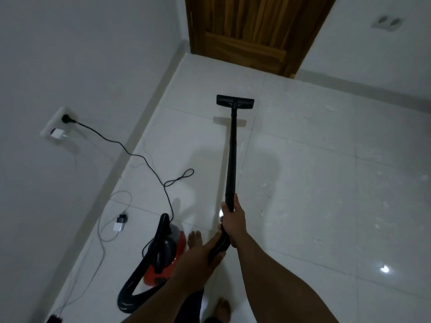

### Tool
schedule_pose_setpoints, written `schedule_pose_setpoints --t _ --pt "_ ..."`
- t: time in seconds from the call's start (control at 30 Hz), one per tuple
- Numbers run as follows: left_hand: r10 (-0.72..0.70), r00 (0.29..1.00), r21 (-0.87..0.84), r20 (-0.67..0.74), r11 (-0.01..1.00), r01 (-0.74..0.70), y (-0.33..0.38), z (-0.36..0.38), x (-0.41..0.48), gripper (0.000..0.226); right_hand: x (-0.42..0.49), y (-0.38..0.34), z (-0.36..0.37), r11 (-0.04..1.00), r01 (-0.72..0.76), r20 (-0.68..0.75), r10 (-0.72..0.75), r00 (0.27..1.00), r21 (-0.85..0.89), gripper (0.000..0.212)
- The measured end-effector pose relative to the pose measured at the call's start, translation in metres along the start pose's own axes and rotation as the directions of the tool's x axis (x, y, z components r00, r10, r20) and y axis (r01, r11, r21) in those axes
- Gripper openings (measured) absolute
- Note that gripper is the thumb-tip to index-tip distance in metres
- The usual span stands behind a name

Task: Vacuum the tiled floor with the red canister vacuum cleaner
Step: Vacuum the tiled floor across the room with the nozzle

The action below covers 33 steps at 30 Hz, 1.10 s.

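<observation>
The right hand (234,221) grips the near end of the long black vacuum wand (232,155), its fingers curled tight around the tube. Just below it the left hand (213,247) holds the ribbed black hose cuff where it meets the wand, fingers (220,227) wrapped round it, so the 2 hands sit close together, 1 above the other. The wand runs straight away from the person to the flat black floor head (235,102), which rests on the glossy white tiled floor (303,183) far out in the middle, short of the brown wooden door (256,26) at the far end. The red canister vacuum cleaner (173,251) with its dark grey top stands on the floor near the person, left of the hands and just beside a bare foot (194,238); a second bare foot (224,307) shows at the near edge. The thick black corrugated hose (130,292) loops from the canister down to the near left and back up toward the hands. A thin black power cord (140,157) trails from the canister across the tiles to a plug in the white wall socket (66,118) on the left wall. A small white charger block (118,226) and a thin white cable (105,206) lie on the floor left of the canister. Pale specks of debris (331,108) dot the tiles on the far right.
</observation>
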<state>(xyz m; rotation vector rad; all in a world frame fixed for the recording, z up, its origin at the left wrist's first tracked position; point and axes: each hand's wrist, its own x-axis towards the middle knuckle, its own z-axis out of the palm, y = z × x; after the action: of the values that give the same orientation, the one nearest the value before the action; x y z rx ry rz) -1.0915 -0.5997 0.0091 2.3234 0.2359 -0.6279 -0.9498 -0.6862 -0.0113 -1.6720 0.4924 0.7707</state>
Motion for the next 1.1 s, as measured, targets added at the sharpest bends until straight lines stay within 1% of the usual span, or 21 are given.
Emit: schedule_pose_setpoints --t 0.07,0.13,0.17,0.27,0.43,0.6,0.7,0.87,1.0,1.1 --pt "-0.003 1.000 -0.016 -0.010 1.000 0.003 0.007 0.024 -0.027 0.063 -0.022 0.026 -0.012 1.000 -0.006 -0.002 0.006 1.000 0.003 0.064" --pt "0.027 0.999 -0.052 -0.041 0.998 -0.030 0.011 0.043 -0.053 0.067 -0.041 0.053 -0.018 1.000 -0.012 0.000 0.012 1.000 0.008 0.065" --pt "0.037 0.999 -0.081 -0.033 0.996 -0.039 0.009 0.052 -0.065 0.068 -0.049 0.065 -0.019 1.000 -0.021 0.001 0.021 1.000 0.012 0.065" --pt "0.003 0.999 -0.151 0.036 0.988 0.003 0.001 0.080 -0.108 0.066 -0.086 0.106 -0.022 0.999 -0.037 -0.015 0.037 0.999 0.004 0.061" --pt "0.022 0.996 -0.250 0.084 0.968 0.000 -0.020 0.113 -0.170 0.058 -0.137 0.170 -0.018 0.997 -0.062 -0.021 0.063 0.998 0.035 0.057" --pt "0.042 0.993 -0.198 0.114 0.980 -0.018 -0.056 0.135 -0.244 0.060 -0.200 0.229 0.004 0.994 -0.081 -0.039 0.084 0.996 0.074 0.059" --pt "0.062 0.990 -0.169 0.126 0.985 -0.040 -0.080 0.139 -0.291 0.058 -0.234 0.266 0.027 0.991 -0.112 -0.075 0.118 0.990 0.078 0.060" --pt "0.106 0.984 -0.154 0.141 0.985 -0.084 -0.109 0.149 -0.353 0.054 -0.286 0.313 0.049 0.985 -0.145 -0.092 0.154 0.984 0.095 0.061" --pt "0.125 0.976 -0.161 0.176 0.982 -0.097 -0.120 0.164 -0.392 0.059 -0.322 0.344 0.054 0.983 -0.166 -0.107 0.174 0.979 0.074 0.058" --pt "0.107 0.976 -0.172 0.190 0.982 -0.075 -0.125 0.175 -0.407 0.060 -0.337 0.358 0.054 0.981 -0.176 -0.110 0.185 0.977 0.083 0.057"
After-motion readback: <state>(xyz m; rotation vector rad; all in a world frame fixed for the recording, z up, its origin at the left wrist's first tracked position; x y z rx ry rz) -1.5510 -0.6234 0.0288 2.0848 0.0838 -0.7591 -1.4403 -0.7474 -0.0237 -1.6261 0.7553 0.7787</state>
